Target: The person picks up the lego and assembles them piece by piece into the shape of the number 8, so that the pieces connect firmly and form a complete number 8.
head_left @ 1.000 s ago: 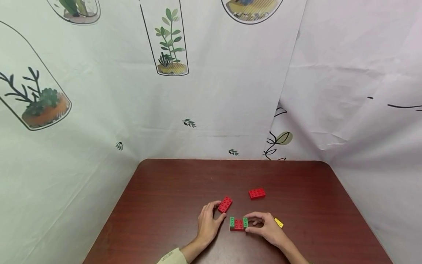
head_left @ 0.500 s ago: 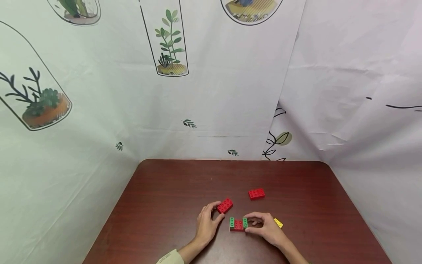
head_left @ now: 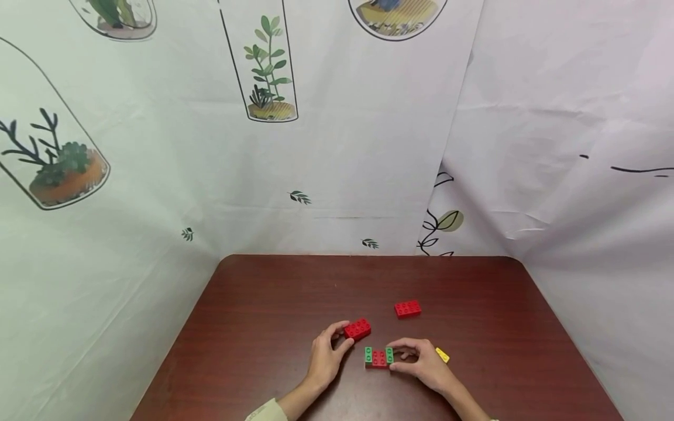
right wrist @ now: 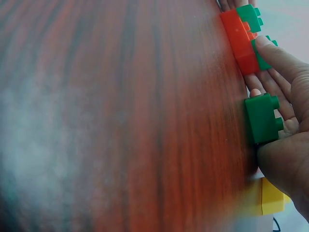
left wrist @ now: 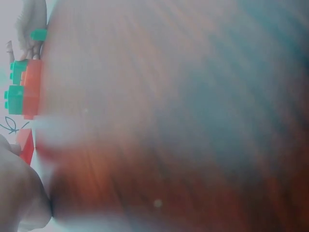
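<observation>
My left hand (head_left: 323, 359) pinches a red eight-stud toy building brick (head_left: 357, 330) between thumb and fingers, low over or on the table. To its right, a long red brick (head_left: 378, 358) carries one green brick (head_left: 368, 355) at its left end and another green brick (head_left: 389, 355) at its right end. With thumb and index finger, my right hand (head_left: 426, 365) pinches that right-end green brick. A loose green brick (right wrist: 263, 118) stands under the right palm, seen in the right wrist view. The left wrist view shows the left-hand red brick (left wrist: 26, 145) partly behind the fingers.
Another red brick (head_left: 408, 309) lies farther back on the dark wooden table (head_left: 263, 292). Just beyond the right hand's outer side lies a yellow brick (head_left: 442, 355). Printed white cloth (head_left: 337, 146) hangs behind and beside the table.
The red brick in my left hand has turned clockwise, its long side now lying closer to crosswise. My right hand and the red-and-green stack keep their place; the head view shifts slightly.
</observation>
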Available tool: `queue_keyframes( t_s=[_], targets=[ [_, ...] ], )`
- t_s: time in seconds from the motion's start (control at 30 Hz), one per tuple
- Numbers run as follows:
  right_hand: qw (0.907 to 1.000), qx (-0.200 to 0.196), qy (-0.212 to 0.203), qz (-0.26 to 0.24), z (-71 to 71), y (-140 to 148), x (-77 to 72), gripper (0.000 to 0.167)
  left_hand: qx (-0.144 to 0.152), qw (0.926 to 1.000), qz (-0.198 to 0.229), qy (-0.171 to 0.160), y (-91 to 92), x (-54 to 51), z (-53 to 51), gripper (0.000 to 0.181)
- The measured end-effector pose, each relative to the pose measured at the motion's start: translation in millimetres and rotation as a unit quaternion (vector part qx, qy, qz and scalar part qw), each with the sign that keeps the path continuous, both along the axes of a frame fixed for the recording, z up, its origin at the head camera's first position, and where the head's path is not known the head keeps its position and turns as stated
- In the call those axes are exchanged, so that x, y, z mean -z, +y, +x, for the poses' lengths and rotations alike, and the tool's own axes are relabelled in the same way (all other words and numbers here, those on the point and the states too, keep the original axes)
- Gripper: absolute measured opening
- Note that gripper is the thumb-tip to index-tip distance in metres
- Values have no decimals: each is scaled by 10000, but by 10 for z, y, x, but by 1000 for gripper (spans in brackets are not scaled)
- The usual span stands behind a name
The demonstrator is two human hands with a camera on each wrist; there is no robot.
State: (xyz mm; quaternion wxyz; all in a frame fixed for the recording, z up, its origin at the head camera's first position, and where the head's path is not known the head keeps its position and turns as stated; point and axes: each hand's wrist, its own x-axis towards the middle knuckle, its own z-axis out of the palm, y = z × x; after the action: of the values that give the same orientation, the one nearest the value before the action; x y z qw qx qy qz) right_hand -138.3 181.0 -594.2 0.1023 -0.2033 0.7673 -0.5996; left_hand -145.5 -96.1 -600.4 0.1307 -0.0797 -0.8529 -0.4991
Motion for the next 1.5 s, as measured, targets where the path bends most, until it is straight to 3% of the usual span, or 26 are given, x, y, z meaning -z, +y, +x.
queue_keyframes(
  t_s=[0.6,0.97,1.13,1.5],
  targets=[
    [9999,75,20,80,10,-14,-33,33,632,9946,792,-221,7,-166,34,40],
    [9999,100,-108,90,5,-10,-16,34,621,9912,1102,-382,86,-245,98,40],
    [9998,139,-137,95,9,-15,-18,34,654,9916,1068,-309,118,-255,110,39],
    [9998,89,-171,90,7,-14,-22,34,1270,9832,1311,-7,128,-235,147,37]
  ],
)
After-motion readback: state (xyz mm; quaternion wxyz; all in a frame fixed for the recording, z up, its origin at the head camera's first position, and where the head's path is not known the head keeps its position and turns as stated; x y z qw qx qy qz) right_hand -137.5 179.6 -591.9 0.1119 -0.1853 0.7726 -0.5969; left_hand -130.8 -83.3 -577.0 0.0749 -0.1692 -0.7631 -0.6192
